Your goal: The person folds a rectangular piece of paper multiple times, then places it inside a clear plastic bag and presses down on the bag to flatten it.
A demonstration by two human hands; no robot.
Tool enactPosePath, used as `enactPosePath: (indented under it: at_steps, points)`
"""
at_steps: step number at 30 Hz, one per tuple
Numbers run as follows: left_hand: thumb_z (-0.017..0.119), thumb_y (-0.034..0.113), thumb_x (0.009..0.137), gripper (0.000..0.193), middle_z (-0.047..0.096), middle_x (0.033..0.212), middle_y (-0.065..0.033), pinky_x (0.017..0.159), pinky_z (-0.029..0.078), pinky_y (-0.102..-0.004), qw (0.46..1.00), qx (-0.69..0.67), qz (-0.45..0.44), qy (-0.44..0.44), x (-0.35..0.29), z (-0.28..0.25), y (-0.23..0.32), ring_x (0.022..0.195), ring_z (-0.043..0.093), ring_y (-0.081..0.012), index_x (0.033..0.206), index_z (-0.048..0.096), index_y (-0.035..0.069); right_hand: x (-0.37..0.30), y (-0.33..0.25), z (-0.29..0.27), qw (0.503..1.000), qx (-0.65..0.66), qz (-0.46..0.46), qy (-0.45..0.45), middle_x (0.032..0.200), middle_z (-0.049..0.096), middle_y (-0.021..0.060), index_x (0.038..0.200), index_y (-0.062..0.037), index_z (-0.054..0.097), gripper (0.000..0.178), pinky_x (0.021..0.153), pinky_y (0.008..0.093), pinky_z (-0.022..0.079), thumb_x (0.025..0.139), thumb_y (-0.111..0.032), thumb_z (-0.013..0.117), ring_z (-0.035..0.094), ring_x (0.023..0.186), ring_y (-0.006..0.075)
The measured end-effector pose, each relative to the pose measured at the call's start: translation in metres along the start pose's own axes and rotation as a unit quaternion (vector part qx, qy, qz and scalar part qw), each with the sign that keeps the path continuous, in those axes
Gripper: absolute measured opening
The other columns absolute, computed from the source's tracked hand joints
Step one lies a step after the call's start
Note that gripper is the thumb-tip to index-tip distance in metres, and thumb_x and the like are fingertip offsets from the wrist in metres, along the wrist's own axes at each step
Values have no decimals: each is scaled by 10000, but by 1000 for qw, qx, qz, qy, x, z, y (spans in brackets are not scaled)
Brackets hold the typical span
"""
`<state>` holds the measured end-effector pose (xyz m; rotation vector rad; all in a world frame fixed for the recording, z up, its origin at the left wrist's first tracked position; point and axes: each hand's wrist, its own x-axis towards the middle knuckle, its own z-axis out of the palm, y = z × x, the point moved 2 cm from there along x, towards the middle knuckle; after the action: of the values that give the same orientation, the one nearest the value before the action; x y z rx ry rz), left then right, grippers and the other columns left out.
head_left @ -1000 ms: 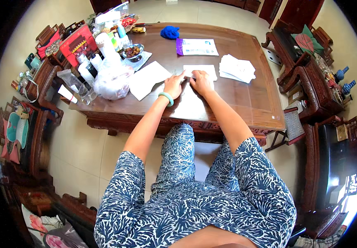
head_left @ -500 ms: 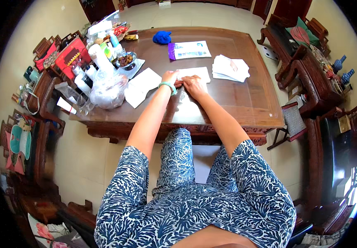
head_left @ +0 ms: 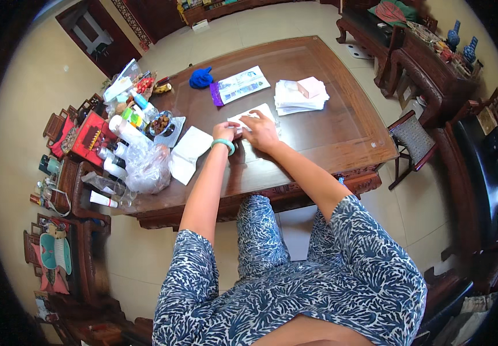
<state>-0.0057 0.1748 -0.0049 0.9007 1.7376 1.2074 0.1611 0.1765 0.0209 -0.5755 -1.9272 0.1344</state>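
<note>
Left hand (head_left: 224, 132) and right hand (head_left: 262, 136) lay close together at a white sheet (head_left: 267, 111)

The white sheet lay flat on the brown table (head_left: 352, 135), directly beneath the right fingers and reaching out just beyond them. Those fingers were stretched forward and a little apart over the paper; whether the thumb pinched any of it could not be told. The left fingers were bent inward at the sheet's near left end, close beside the right ones, their tips too hidden to tell whether they grasped the paper. A pale green bangle (head_left: 223, 144) circled the wrist behind the left fingers.

Ahead of the fingers was a white-and-purple packet (head_left: 242, 85), with a bundled blue cloth (head_left: 201, 78) beyond it to the left. To the right of the fingers and farther forward stood a stack of white sheets (head_left: 296, 104), a pinkish piece (head_left: 312, 86) on top. Near the left fingers, on their outer side, was a creased white paper (head_left: 190, 154). Farther left of them came a bowl of brown pieces (head_left: 161, 124), a clear plastic bag (head_left: 149, 172) and, well apart, a white tube (head_left: 103, 199).
</note>
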Motion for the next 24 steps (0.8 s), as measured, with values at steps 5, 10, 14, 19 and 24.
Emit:
enactPosePath:
  at_steps: [5, 10, 14, 19, 24]
  points:
    - [503, -133, 808, 385, 616, 1079, -149, 739, 579, -327, 998, -49, 2, -26, -8, -14, 2, 835, 639, -214, 1158, 621, -22, 26, 44, -74, 935, -229, 262, 70, 1249, 495, 142, 1338, -79, 374, 756, 1005, 507, 276, 689, -211, 738, 343, 1254, 331]
    - [511, -101, 823, 354, 631, 1076, -163, 713, 574, -309, 997, -54, 15, -46, -22, -24, 22, 812, 646, -213, 1162, 605, -62, 21, 97, -120, 894, -283, 348, 13, 1279, 475, 214, 1358, 30, 307, 901, 1030, 513, 241, 679, -360, 752, 331, 1274, 366]
    - [510, -80, 804, 387, 661, 951, -129, 633, 550, -264, 989, 77, 110, -55, -33, -38, 55, 681, 630, -160, 1168, 625, -20, 15, 119, -121, 901, -270, 339, -21, 1214, 518, 240, 1353, 38, 315, 904, 995, 499, 283, 674, -380, 742, 414, 1189, 382]
    - [501, -80, 782, 388, 677, 895, -115, 605, 555, -269, 970, 141, 182, -76, -57, -32, 123, 698, 630, -131, 1137, 644, -21, 11, 133, -122, 901, -273, 338, -16, 1162, 547, 242, 1327, 40, 349, 872, 943, 464, 331, 665, -372, 738, 476, 1094, 361]
    - [495, -53, 772, 399, 663, 816, -77, 611, 564, -281, 926, 270, 242, -108, -67, -8, 178, 644, 601, -115, 1126, 664, 22, 7, 142, -123, 916, -228, 325, 53, 1140, 574, 224, 1295, 44, 399, 792, 946, 456, 347, 705, -378, 718, 493, 1088, 362]
